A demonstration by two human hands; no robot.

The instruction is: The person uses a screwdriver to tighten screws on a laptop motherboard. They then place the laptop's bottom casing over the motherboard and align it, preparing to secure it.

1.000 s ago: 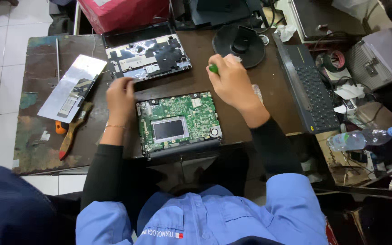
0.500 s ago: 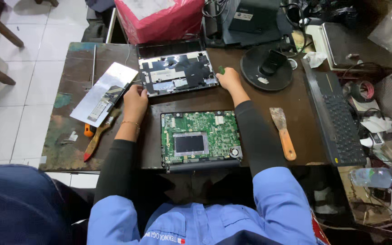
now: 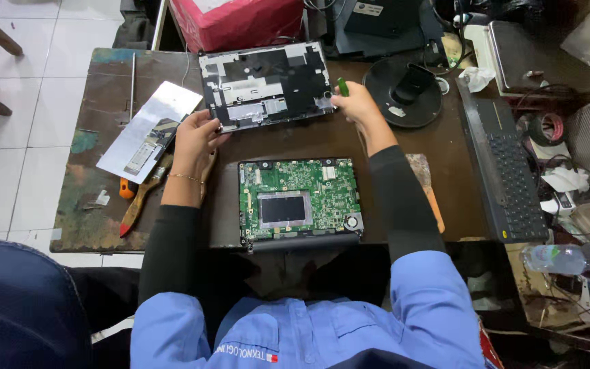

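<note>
Already stripped down, a small laptop's base (image 3: 300,203) lies open on the dark table (image 3: 104,96) just in front of the person, its green circuit board bare, while the detached black cover panel (image 3: 265,85) rests inner side up at the table's far edge; reassembly, or further stripping, appears yet to come. The left hand (image 3: 194,139) grips the panel's near left corner, arm outstretched, as the right hand (image 3: 355,102) closes around a green-handled screwdriver (image 3: 343,87) at its right edge.
</note>
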